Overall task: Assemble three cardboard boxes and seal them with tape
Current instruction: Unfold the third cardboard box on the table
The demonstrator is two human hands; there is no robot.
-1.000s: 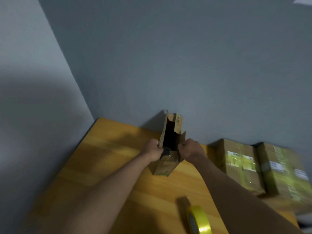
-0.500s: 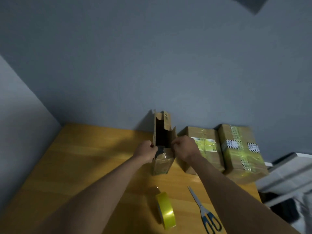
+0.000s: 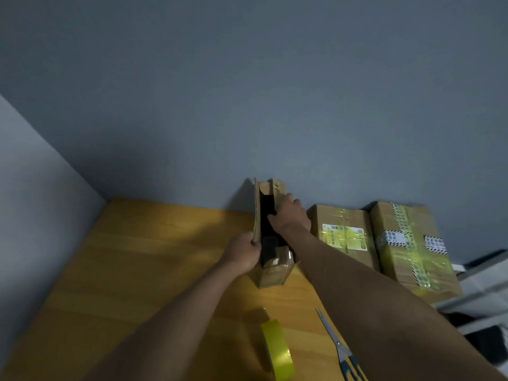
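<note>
A narrow cardboard box (image 3: 270, 243) stands open near the far edge of the wooden table (image 3: 143, 270), close to the grey wall (image 3: 247, 92). Its top flaps are up and its dark inside shows. The left hand (image 3: 242, 254) grips the lower part of the box's tall left flap, with its fingers curled over the flap's edge. The right hand (image 3: 290, 215) is higher and farther back, its fingers bent over the box's right flap and its thumb reaching into the opening. The box sits between the 2 hands, with its taped near end below them on the table.

To the right of the box, along the far edge, 2 sealed boxes lie side by side and touching: the nearer sealed box (image 3: 343, 237) just beside the right hand, and the outer sealed box (image 3: 409, 243) at the table's right edge. Both carry yellow tape and labels.

At the near edge a roll of yellow tape (image 3: 277, 350) stands on its rim, with scissors (image 3: 338, 345) lying to its right, partly under the right forearm.
</note>
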